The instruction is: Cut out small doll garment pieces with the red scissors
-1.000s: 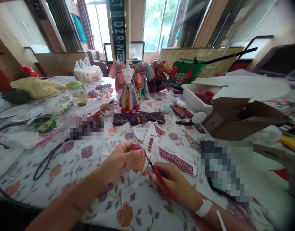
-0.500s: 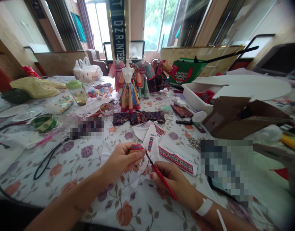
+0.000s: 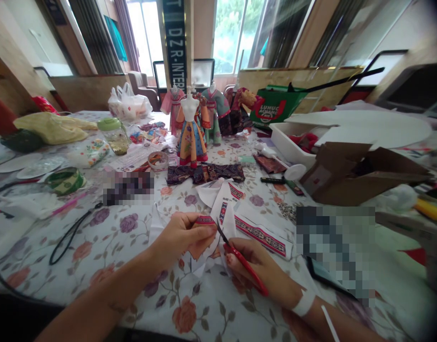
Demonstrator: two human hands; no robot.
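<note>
Pinched in my left hand [image 3: 187, 232] is a small fabric piece [image 3: 205, 220] with a red patterned band along its top. My right hand [image 3: 252, 263] grips red-handled scissors [image 3: 247, 268], whose dark blades point up and left to the edge of that piece. How far the blades are spread I cannot tell. White fabric with printed red-and-black bands [image 3: 222, 202] lies just beyond my hands. Another white strip with a patterned band [image 3: 261, 235] rests flat to the right of it. A white strip circles my right wrist.
Small dress forms in costumes [image 3: 190, 128] stand beyond a folded dark patterned cloth [image 3: 206, 174]. To the right are a cardboard box [image 3: 337, 173], a white foam box [image 3: 287, 142] and a green bag [image 3: 271, 107]. Green tape [image 3: 64, 181] and a lidded jar [image 3: 114, 135] are at left.
The scissors and my right hand have shifted slightly right, and the handles sit a little farther right. The fabric in my left hand has turned a little, with its lower part folded down.
</note>
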